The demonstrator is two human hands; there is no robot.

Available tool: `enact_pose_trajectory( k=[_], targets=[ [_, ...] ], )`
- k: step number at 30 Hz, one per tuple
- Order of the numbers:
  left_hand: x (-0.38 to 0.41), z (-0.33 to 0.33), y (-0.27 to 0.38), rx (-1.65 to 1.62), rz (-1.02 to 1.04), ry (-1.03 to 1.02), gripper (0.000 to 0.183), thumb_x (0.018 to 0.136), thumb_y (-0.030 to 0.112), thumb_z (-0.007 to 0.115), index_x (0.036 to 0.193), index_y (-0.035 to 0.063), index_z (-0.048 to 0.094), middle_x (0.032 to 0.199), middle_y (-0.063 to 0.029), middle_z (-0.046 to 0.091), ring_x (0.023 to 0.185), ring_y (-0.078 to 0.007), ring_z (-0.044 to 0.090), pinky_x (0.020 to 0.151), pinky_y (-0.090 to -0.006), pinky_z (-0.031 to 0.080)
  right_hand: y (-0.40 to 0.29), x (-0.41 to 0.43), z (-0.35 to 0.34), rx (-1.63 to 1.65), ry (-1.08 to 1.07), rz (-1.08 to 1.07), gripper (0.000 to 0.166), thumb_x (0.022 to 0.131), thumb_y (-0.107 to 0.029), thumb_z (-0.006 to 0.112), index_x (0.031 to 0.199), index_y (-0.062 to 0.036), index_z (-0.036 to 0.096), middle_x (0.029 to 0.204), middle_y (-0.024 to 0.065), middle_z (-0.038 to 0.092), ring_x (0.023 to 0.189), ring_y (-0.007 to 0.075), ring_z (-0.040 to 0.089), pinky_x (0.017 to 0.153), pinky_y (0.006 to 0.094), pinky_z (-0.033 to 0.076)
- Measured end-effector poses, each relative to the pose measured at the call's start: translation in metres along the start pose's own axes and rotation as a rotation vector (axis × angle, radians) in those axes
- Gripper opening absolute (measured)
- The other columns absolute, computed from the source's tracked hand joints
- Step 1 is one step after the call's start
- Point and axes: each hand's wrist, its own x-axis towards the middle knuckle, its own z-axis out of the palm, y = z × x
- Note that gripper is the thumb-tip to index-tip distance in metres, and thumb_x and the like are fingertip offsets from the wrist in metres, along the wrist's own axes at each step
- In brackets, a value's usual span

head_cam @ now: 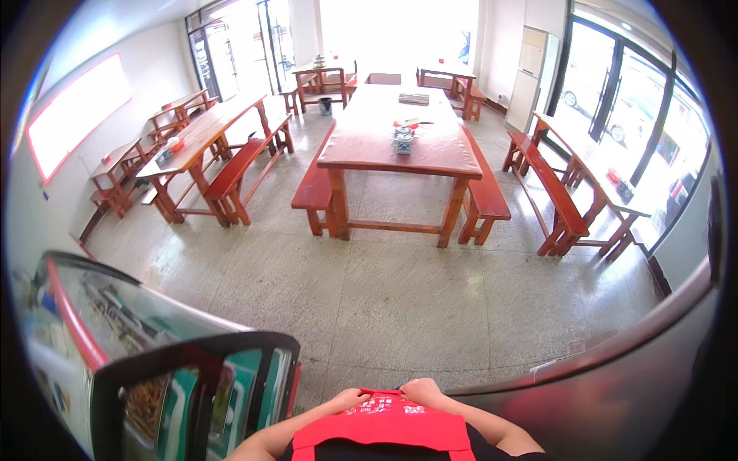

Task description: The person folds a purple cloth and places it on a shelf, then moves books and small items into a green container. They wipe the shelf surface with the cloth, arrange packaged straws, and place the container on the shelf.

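At the bottom middle, my left hand (348, 399) and my right hand (422, 392) hold the upper edge of a red apron (380, 426) worn over a black top. The left fingers are closed on the cloth at one side, the right fingers on it at the other. White printing shows on the fabric between them. A little dark item, too small to make out, peeks out beside the right hand.
A glass-fronted display cabinet (196, 351) stands at lower left. A metal counter (576, 397) curves along the lower right. Ahead, a long wooden table (398, 147) has red benches (487, 193) beside it, with more tables along both sides.
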Motion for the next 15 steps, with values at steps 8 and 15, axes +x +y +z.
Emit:
enact_pose_trajectory(
  k=[8,15],
  targets=[
    [0.135,-0.079,0.030,-0.111,-0.025,0.002,0.048,0.080,0.043,0.044,0.097,-0.0003,0.056,0.092,-0.0172,0.059,0.087,-0.0249,0.056,0.074,-0.0319,0.042,0.097,0.109,-0.084,0.240,-0.297,0.079,0.025,0.074,-0.030,0.048,0.088,-0.0111,0.057,0.086,0.0119,0.060,0.083,0.0290,0.056,0.068,0.0385,0.045],
    [0.257,-0.186,0.142,0.153,0.116,-0.253,0.047,0.081,0.042,0.042,0.096,-0.0006,0.056,0.094,-0.0187,0.057,0.090,-0.0283,0.054,0.076,-0.0338,0.041,0.202,0.151,-0.145,0.430,-0.261,0.342,0.029,0.077,-0.029,0.047,0.100,-0.0127,0.054,0.091,0.0101,0.059,0.086,0.0258,0.055,0.070,0.0350,0.043]
  ],
)
